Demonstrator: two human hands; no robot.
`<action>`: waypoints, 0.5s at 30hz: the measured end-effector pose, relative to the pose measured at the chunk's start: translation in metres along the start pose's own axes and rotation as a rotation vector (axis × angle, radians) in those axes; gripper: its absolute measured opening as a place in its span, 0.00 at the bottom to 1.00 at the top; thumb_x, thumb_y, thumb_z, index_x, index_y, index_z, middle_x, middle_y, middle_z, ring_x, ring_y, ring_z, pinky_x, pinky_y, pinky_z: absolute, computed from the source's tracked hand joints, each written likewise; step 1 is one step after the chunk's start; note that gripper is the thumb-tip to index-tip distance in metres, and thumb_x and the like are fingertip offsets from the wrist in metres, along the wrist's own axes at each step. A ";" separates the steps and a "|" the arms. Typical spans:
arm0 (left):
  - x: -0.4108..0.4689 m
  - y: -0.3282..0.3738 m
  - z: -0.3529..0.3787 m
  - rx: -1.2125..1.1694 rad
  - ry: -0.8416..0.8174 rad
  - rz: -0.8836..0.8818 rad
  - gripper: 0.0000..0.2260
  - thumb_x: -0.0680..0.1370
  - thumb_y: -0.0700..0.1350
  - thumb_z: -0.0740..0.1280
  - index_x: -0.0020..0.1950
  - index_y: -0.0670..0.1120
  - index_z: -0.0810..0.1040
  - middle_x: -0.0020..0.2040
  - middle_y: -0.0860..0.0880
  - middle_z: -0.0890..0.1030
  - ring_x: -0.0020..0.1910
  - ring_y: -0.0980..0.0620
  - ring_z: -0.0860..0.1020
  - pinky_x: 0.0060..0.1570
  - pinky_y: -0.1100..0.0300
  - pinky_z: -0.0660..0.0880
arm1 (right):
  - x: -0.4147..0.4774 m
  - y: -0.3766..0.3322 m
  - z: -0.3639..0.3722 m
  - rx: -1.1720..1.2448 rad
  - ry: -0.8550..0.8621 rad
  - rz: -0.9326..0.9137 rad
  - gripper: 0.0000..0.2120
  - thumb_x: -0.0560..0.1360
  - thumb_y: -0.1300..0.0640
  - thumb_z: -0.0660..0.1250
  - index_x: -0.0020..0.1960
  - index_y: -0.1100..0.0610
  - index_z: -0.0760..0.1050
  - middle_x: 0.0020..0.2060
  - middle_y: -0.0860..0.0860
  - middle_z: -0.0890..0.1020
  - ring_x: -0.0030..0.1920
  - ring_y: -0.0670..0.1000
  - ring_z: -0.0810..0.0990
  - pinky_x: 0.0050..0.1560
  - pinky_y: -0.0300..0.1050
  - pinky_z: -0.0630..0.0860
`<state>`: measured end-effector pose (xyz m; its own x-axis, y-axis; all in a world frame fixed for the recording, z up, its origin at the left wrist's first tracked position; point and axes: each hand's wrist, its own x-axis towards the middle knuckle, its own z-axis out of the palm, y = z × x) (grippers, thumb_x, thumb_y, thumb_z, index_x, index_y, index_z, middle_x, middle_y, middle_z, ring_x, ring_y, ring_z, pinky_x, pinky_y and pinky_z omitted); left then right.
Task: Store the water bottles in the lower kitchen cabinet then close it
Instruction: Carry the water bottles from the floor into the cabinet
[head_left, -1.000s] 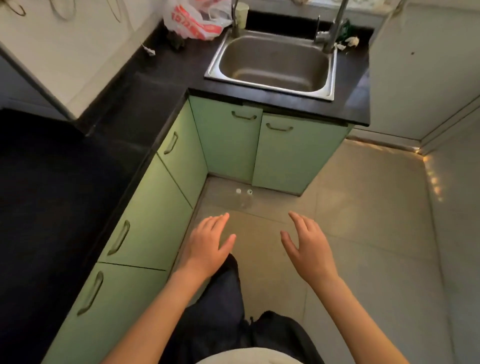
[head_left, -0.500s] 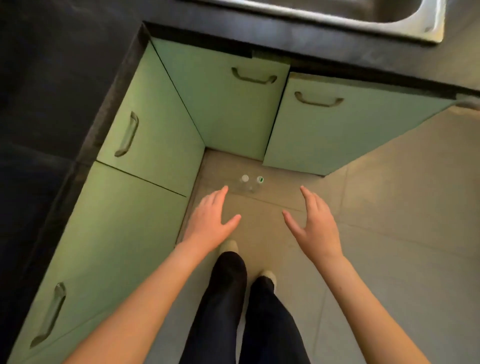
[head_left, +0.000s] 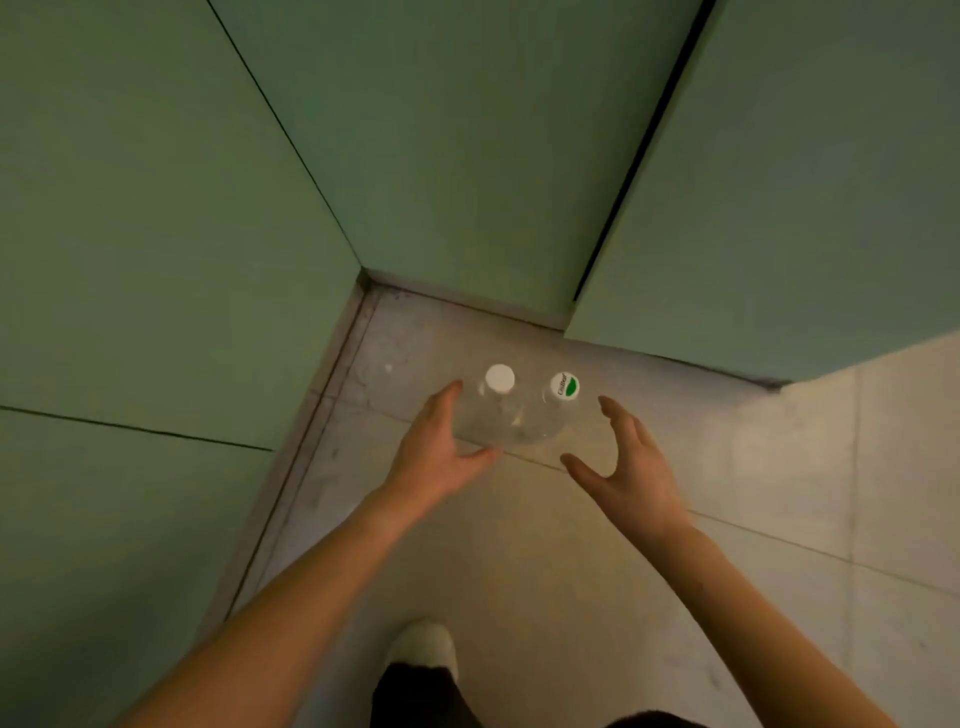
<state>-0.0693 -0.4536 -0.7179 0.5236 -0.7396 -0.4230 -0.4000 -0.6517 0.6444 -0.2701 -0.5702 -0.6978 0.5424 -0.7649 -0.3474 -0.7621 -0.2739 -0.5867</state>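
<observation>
Water bottles (head_left: 519, 410) clear, bodies faint, cabinet doors (head_left: 467, 156) cropped

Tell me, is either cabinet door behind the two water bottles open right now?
No, both green cabinet doors behind the two water bottles sit shut, with only a thin dark seam between them.

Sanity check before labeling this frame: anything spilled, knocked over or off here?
Nothing stands out. Both clear bottles, the white-capped bottle and the green-marked-cap bottle, stand upright and capped side by side on the dry floor tiles. The left hand and right hand flank them, open. The cabinet doors look shut.
</observation>
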 end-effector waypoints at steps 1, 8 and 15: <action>0.015 -0.010 0.011 -0.034 0.006 0.025 0.44 0.66 0.54 0.78 0.76 0.46 0.60 0.73 0.46 0.69 0.71 0.48 0.69 0.68 0.53 0.68 | 0.014 0.009 0.015 0.011 0.000 -0.018 0.40 0.72 0.45 0.73 0.77 0.52 0.58 0.73 0.51 0.68 0.71 0.52 0.69 0.68 0.43 0.67; 0.071 -0.033 0.049 -0.305 0.101 0.124 0.31 0.60 0.53 0.80 0.59 0.65 0.70 0.55 0.61 0.79 0.56 0.59 0.78 0.52 0.64 0.75 | 0.077 0.033 0.073 0.351 0.039 -0.066 0.35 0.64 0.58 0.81 0.66 0.48 0.69 0.53 0.32 0.76 0.52 0.30 0.76 0.57 0.32 0.72; 0.038 -0.017 0.030 -0.433 0.226 0.005 0.24 0.62 0.46 0.81 0.54 0.53 0.77 0.47 0.57 0.83 0.47 0.59 0.82 0.48 0.58 0.80 | 0.051 0.001 0.045 0.444 0.160 0.004 0.25 0.62 0.62 0.81 0.55 0.54 0.76 0.44 0.40 0.81 0.43 0.37 0.80 0.40 0.23 0.73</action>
<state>-0.0656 -0.4753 -0.7645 0.6921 -0.6559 -0.3013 -0.0782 -0.4831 0.8721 -0.2276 -0.5835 -0.7493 0.4514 -0.8555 -0.2539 -0.5203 -0.0212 -0.8537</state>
